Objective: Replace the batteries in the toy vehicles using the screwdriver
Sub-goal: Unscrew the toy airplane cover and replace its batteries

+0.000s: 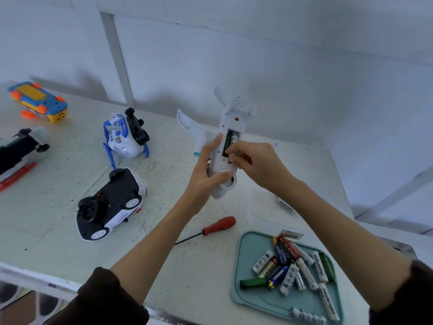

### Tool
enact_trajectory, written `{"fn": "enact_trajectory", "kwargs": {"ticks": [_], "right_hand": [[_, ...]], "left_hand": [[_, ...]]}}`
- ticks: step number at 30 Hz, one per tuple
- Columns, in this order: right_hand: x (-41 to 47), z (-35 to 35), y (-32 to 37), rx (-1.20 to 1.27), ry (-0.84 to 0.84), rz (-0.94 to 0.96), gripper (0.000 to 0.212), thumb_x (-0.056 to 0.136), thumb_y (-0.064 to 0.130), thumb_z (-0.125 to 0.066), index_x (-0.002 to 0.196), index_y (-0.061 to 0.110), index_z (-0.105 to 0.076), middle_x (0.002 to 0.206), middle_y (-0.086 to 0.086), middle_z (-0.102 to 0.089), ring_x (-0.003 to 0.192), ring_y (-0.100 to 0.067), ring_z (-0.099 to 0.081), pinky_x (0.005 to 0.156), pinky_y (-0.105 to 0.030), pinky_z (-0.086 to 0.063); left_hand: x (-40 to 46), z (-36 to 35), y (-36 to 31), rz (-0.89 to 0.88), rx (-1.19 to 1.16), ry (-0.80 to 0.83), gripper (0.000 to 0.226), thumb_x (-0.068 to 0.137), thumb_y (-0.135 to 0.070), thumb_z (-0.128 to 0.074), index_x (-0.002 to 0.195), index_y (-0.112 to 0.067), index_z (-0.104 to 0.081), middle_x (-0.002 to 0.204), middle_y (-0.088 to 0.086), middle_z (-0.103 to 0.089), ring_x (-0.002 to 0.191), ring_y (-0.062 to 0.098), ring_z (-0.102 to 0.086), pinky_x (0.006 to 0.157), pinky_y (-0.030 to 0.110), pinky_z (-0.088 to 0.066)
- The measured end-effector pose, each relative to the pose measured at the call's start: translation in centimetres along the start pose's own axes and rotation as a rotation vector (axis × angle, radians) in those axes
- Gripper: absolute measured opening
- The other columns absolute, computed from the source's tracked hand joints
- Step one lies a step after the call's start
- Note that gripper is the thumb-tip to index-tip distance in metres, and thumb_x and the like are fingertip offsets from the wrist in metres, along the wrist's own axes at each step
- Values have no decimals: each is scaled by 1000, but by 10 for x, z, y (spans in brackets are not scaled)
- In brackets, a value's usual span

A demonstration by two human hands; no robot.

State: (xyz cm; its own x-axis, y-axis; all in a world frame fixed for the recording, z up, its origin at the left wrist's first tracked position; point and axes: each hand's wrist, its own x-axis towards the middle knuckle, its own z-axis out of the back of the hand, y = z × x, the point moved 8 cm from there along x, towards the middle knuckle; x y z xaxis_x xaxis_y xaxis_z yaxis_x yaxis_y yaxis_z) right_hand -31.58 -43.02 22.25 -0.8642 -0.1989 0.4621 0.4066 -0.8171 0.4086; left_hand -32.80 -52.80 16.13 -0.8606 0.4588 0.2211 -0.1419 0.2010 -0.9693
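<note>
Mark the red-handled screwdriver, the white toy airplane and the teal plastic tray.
red-handled screwdriver (pixel 219 225): head view, on the red grip.
white toy airplane (pixel 234 113): head view, on the belly near the tail.
teal plastic tray (pixel 250 249): head view, on bare floor.

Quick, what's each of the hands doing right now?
Left hand: grips the upturned white toy plane by its body.
Right hand: fingertips curled into the open battery compartment; whether they pinch a battery cannot be told.

Both forearms are bare, with dark brown sleeves (pixel 105 299) pushed up near the elbows.
</note>
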Motion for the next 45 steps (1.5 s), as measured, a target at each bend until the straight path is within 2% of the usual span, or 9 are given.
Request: {"fn": "enact_trajectory", "kwargs": {"ticks": [6, 15, 18, 22, 27, 30, 33, 37, 45], "right_hand": [[-3, 5, -2, 3, -93, -12, 9, 79, 3, -64, 87, 1, -69, 70, -7, -68, 54, 3, -43, 63, 1, -38], [0, 6, -19, 148, -61, -249, 14, 76, -3, -67, 84, 5, -74, 56, 18, -54, 48, 1, -53, 51, -7, -40], [-2, 7, -16, 126, -44, -229, 16, 77, -3, -64, 86, 7, -74, 53, 9, -55, 46, -5, -47, 52, -12, -41], [-9, 9, -13, 176, 87, -256, 30, 78, -4, -60, 99, 14, -71, 64, -14, -62, 52, -20, -52, 52, -25, -47], [-33, 23, -11, 353, 172, -337, 19, 82, 2, -64, 97, 11, -70, 60, -7, -62, 44, -9, -52, 47, -14, -41], [-69, 5, -1, 317, 494, -318, 6, 79, 6, -69, 82, 10, -71, 64, 0, -65, 49, -10, -56, 52, -23, -48], [-112, -23, 7, 111, 790, -199, 11, 77, 12, -72, 87, 18, -72, 76, 18, -59, 65, 2, -53, 64, -12, -42], [-140, -40, 12, 36, 848, -162, 19, 77, 15, -71, 95, 21, -71, 92, 15, -59, 71, 11, -47, 70, -15, -41], [-150, -46, 10, -73, 926, -211, 28, 79, 12, -68, 106, 21, -66, 99, 8, -49, 89, -9, -48, 77, -24, -41]], "left_hand": [[0, -1, 2, 0, -11, -1, 68, 73, -7, -60, 128, -43, -40, 120, -14, -56, 91, 4, -64, 75, 19, -51], [-3, -3, 2, -14, 14, -14, 74, 72, -12, -66, 137, -35, -40, 123, -12, -57, 91, 6, -65, 75, 22, -52], [-3, -4, 1, -3, -5, -8, 72, 73, -9, -62, 135, -37, -40, 124, -10, -56, 90, 5, -65, 75, 20, -51], [-5, -6, 3, 1, -11, 10, 70, 73, -9, -61, 133, -39, -39, 123, -11, -56, 91, 4, -64, 75, 19, -51], [-7, -7, 9, 17, 5, 15, 68, 73, -12, -61, 128, -45, -37, 128, -10, -53, 97, 2, -63, 75, 17, -51], [-7, -5, 11, 19, 33, 14, 69, 73, -14, -61, 129, -45, -36, 130, -9, -51, 99, -1, -62, 75, 16, -51], [-8, -3, 15, 26, 31, 8, 68, 73, -14, -61, 130, -43, -36, 129, -11, -50, 101, 0, -61, 76, 16, -51], [-11, -5, 20, 34, 28, 4, 68, 73, -13, -61, 131, -41, -36, 129, -13, -50, 102, 0, -61, 78, 18, -51], [-16, -3, 24, 50, 28, -6, 72, 73, -13, -61, 136, -35, -34, 137, 0, -48, 101, 2, -62, 78, 20, -51]]}}
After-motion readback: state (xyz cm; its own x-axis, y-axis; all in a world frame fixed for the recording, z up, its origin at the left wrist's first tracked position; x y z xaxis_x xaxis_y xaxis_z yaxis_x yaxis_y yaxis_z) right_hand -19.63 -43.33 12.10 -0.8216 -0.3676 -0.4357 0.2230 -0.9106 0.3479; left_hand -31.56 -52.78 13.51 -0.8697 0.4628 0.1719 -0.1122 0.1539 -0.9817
